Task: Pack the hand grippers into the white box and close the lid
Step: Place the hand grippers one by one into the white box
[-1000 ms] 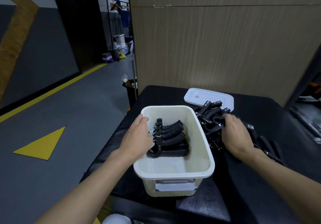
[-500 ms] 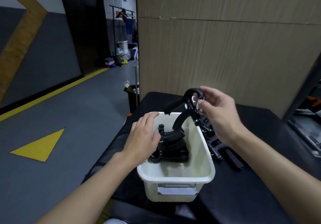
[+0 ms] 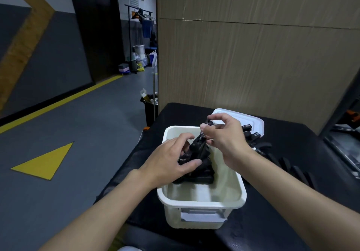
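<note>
The white box (image 3: pixel 202 204) stands open on the black table (image 3: pixel 303 173). Inside it lies a stack of black hand grippers (image 3: pixel 202 174). My right hand (image 3: pixel 226 139) pinches the top of one black hand gripper (image 3: pixel 198 145), which hangs down into the box onto the stack. My left hand (image 3: pixel 171 163) reaches over the box's left rim, fingers on the stack beside that gripper. More hand grippers (image 3: pixel 257 143) lie on the table to the right of the box. The white lid (image 3: pixel 251 120) lies flat behind them.
A wooden wall panel (image 3: pixel 253 65) rises right behind the table. A black bin (image 3: pixel 151 108) stands at the table's far left corner. Grey floor with yellow markings stretches to the left. A metal frame (image 3: pixel 342 134) borders the table at the right.
My right hand has carried the hand gripper from above the box's far rim down into the box. My left hand has moved further in, onto the stack.
</note>
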`<state>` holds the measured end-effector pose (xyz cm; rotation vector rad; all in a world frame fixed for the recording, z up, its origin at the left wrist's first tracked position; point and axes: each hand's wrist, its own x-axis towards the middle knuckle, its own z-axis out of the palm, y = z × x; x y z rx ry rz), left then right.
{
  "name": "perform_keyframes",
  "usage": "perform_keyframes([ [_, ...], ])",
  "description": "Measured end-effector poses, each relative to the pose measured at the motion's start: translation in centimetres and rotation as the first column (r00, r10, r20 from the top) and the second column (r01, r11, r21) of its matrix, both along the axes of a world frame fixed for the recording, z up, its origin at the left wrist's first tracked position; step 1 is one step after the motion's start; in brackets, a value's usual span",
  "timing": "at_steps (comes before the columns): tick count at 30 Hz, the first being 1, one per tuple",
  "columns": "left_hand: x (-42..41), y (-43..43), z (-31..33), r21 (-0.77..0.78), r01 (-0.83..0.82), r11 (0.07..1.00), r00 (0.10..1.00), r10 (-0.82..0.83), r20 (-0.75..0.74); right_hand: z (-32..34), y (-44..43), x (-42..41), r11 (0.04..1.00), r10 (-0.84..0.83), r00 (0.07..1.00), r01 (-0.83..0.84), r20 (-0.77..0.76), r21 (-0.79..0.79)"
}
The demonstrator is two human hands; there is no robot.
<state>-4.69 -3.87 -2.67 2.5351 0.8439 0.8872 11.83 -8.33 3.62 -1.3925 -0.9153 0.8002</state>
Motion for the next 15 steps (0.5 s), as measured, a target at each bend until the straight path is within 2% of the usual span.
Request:
perform_keyframes([
  [8, -0.1, -0.1, -0.2, 0.117, 0.084, 0.99, 0.994, -0.092, 0.065, -0.2, 0.9, -0.8, 0.988, 0.065, 0.996, -0.054, 0.067, -0.144],
  [12, -0.1, 0.1, 0.0, 0.254, 0.175, 0.951, 0.983, -0.184, 0.014, 0.4, 0.6, -0.3, 0.963, 0.193, 0.98, -0.18, 0.048, -0.2],
  [15, 0.0, 0.3, -0.1, 0.319, 0.238, 0.917, 0.97, -0.237, -0.042, 0.3, 0.6, 0.2, 0.946, 0.255, 0.96, -0.224, 0.112, -0.234],
])
